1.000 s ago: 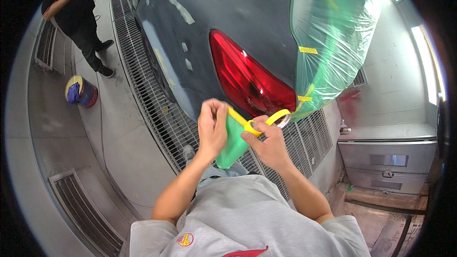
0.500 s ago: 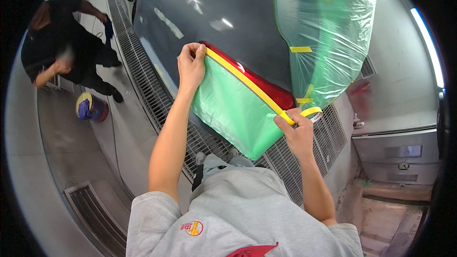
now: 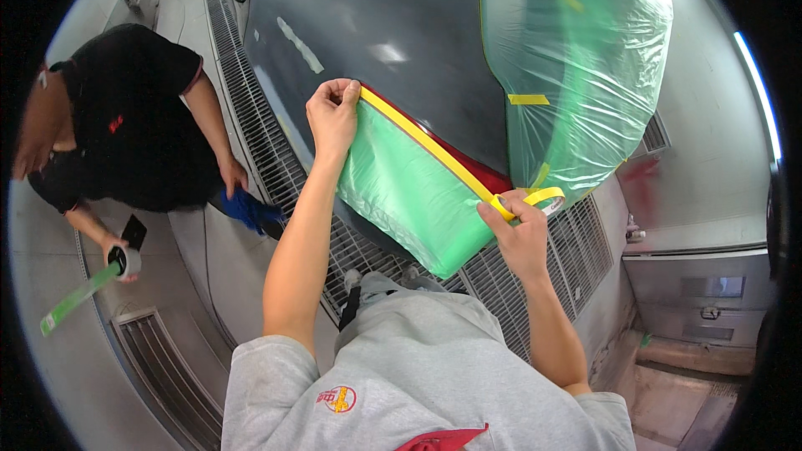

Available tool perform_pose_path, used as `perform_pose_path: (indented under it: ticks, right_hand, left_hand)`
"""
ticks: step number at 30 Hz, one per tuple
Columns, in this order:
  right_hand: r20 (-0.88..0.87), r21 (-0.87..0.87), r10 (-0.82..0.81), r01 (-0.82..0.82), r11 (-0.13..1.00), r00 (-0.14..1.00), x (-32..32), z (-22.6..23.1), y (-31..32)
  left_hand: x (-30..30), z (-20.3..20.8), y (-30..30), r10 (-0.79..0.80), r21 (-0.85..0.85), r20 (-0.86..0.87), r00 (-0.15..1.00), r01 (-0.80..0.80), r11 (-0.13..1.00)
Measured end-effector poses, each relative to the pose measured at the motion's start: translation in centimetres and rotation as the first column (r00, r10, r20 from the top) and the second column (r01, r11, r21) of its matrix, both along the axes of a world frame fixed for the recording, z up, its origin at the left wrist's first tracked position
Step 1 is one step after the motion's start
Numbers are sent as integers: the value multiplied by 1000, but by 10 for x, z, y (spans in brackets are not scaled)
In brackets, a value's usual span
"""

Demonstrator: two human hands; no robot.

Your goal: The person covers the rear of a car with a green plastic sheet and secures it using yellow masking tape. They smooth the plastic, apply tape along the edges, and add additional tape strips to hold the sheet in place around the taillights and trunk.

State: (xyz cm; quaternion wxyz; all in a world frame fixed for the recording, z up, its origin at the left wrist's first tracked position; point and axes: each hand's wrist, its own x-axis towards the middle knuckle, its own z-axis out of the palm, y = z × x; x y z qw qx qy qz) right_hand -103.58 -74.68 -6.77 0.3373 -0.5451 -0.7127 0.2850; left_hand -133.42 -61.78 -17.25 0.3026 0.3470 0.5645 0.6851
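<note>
My left hand (image 3: 332,119) pinches the upper end of a yellow masking tape strip (image 3: 426,146), which edges a sheet of green masking film (image 3: 409,196). At the strip's lower right end, my right hand (image 3: 524,238) is closed on a yellow masking tape roll (image 3: 547,197). The strip stretches taut between both hands, and the film hangs below it. Just behind the tape's edge shows part of a red tail light (image 3: 476,165), set in a dark grey car body (image 3: 393,8). Whether the tape touches the light, I cannot tell.
More green film (image 3: 601,75) covers the car's right part, with yellow tape pieces (image 3: 528,99) on it. A co-worker in black (image 3: 138,117) stands close on the left, holding a blue cloth (image 3: 245,210) and a grey roll (image 3: 125,261). Metal floor grating (image 3: 576,242) runs around the car.
The taped film edge now overlaps more of the red tail light in view. The co-worker has come much nearer on the left, and the bucket there is out of sight. My grips are unchanged.
</note>
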Motion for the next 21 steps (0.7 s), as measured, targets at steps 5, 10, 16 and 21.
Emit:
perform_pose_path:
  ticks: [5, 10, 16, 21]
  right_hand:
    - [5, 39, 22, -23, 999, 1000, 2, 1, 1]
    - [1, -41, 23, -23, 999, 1000, 5, 6, 0]
    - [-62, 5, 59, -58, 998, 996, 4, 3, 1]
    - [-66, 30, 100, -98, 995, 993, 6, -1, 3]
  left_hand:
    - [-3, 22, -6, -28, -134, 292, 956, 70, 989]
    - [-2, 39, -9, 52, -220, 590, 805, 99, 971]
    - [-9, 33, -11, 25, -248, 761, 648, 254, 935]
    - [-3, 20, -7, 30, -213, 705, 709, 171, 962]
